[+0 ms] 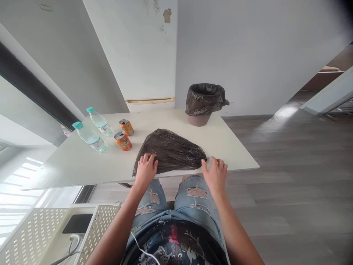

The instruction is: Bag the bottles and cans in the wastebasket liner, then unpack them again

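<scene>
A black plastic bin bag [172, 149] lies flattened on the white table in front of me, wide at its left end and narrowing to the right. My left hand [146, 167] rests on the bag's left part, fingers spread and slightly curled. At the bag's narrow right end is my right hand [216, 173], its thumb close to or touching the tip and its fingers apart over the table. Neither hand appears to grip the plastic.
A small bin [200, 120] lined with a black bag stands at the table's back right. Two orange cans [123, 141] and two clear bottles [95, 141] with teal caps stand on the left. The white table's [239, 158] front edge is near my legs. A perforated white basket [35, 224] sits lower left.
</scene>
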Tool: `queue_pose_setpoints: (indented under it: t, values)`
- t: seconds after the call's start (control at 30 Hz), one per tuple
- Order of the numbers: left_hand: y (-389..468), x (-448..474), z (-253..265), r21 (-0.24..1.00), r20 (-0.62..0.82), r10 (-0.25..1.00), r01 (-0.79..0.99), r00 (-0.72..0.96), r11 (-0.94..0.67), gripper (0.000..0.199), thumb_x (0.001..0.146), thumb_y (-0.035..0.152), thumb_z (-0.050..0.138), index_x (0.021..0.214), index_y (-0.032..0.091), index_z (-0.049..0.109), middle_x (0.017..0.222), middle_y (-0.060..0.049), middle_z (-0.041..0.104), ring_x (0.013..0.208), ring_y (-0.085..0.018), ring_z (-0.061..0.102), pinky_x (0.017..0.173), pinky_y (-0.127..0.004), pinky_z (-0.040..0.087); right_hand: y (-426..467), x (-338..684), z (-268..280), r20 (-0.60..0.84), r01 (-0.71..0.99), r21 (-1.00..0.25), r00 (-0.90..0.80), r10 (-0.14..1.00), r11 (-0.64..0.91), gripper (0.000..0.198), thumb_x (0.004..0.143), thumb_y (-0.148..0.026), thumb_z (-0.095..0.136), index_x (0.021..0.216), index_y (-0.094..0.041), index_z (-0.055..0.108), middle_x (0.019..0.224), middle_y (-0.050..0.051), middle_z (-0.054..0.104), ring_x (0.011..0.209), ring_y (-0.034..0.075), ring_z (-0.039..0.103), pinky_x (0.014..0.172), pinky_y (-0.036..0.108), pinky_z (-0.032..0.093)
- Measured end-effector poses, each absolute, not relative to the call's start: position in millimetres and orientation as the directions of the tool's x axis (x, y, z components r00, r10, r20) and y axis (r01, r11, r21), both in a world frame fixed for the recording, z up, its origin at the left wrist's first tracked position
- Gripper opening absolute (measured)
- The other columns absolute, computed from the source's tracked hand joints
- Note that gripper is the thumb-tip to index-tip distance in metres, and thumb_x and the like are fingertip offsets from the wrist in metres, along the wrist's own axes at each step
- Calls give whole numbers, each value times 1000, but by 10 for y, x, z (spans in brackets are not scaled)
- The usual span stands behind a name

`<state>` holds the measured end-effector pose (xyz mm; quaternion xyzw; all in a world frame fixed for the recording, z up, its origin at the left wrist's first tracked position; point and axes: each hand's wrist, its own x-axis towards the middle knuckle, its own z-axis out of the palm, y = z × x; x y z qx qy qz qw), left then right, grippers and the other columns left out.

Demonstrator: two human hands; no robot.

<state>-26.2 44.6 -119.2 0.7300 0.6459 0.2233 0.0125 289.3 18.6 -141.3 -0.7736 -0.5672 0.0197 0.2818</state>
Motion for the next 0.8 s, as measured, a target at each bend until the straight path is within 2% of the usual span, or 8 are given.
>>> queue_pose_setpoints:
  t: [0.13, 0.27, 0.33, 0.4, 0.5, 0.57, 0.63, 0.8]
  values:
    - [463, -357, -1270, 378, 352, 934, 905, 53, -194, 32, 107, 26, 40, 128, 23, 64, 124, -13, 66, 114, -32, 61, 102, -49, 52, 370, 2932, -1319, 121, 833, -444, 421, 899, -330, 59, 101, -66, 50, 121, -14, 69, 120, 26, 64, 120, 47, 57, 97, 65, 50]
    - [565, -565, -1226, 420, 443, 896, 887, -16, -192, 30, 106, 23, 40, 120, 23, 66, 121, -13, 65, 114, -31, 60, 103, -48, 51, 575, 2947, -1363, 55, 811, -501, 379, 924, -303, 38, 96, -55, 59, 104, -19, 71, 113, 19, 67, 116, 41, 60, 97, 62, 49]
    - [625, -715, -1216, 439, 454, 890, 879, -40, -185, 29, 105, 21, 39, 113, 23, 67, 114, -12, 65, 111, -30, 60, 102, -46, 51, 628, 3016, -1411, 57, 758, -597, 366, 929, -262, 29, 90, -50, 65, 94, -22, 70, 107, 14, 69, 112, 37, 62, 97, 59, 50]
    - [665, -856, -1231, 464, 464, 882, 870, -80, -166, 28, 105, 20, 39, 108, 23, 67, 111, -12, 66, 110, -30, 61, 101, -45, 51, 651, 3136, -1436, 65, 579, -789, 409, 910, -204, 28, 82, -49, 71, 88, -22, 67, 97, 9, 70, 101, 32, 66, 94, 52, 52]
    - [686, -981, -1286, 501, 461, 879, 854, -124, -142, 28, 105, 20, 38, 105, 23, 66, 109, -11, 65, 110, -29, 61, 99, -44, 51, 646, 3325, -1384, -37, -5, -999, 564, 825, -41, 34, 70, -45, 80, 89, -22, 63, 85, 2, 71, 87, 25, 68, 86, 42, 57]
    - [690, -997, -1322, 498, 436, 893, 856, -109, -139, 28, 105, 21, 38, 105, 23, 66, 109, -11, 65, 108, -29, 61, 99, -44, 51, 623, 3370, -1307, -113, -361, -924, 570, 813, 124, 36, 71, -44, 80, 95, -22, 64, 95, 3, 74, 95, 24, 71, 89, 41, 60]
    - [697, -979, -1344, 471, 409, 909, 872, -85, -131, 28, 105, 22, 39, 107, 23, 66, 109, -12, 65, 107, -29, 62, 100, -45, 51, 598, 3312, -1252, -106, -541, -806, 531, 841, 240, 33, 78, -43, 77, 102, -22, 68, 112, 5, 76, 109, 23, 72, 99, 42, 60]
    - [702, -926, -1347, 423, 369, 928, 898, -51, -119, 29, 105, 25, 39, 117, 23, 66, 119, -13, 66, 110, -32, 60, 101, -49, 50, 660, 2983, -1384, -173, -595, -766, 556, 813, 244, 37, 81, -34, 77, 115, -21, 70, 126, 8, 75, 123, 25, 69, 114, 49, 56]
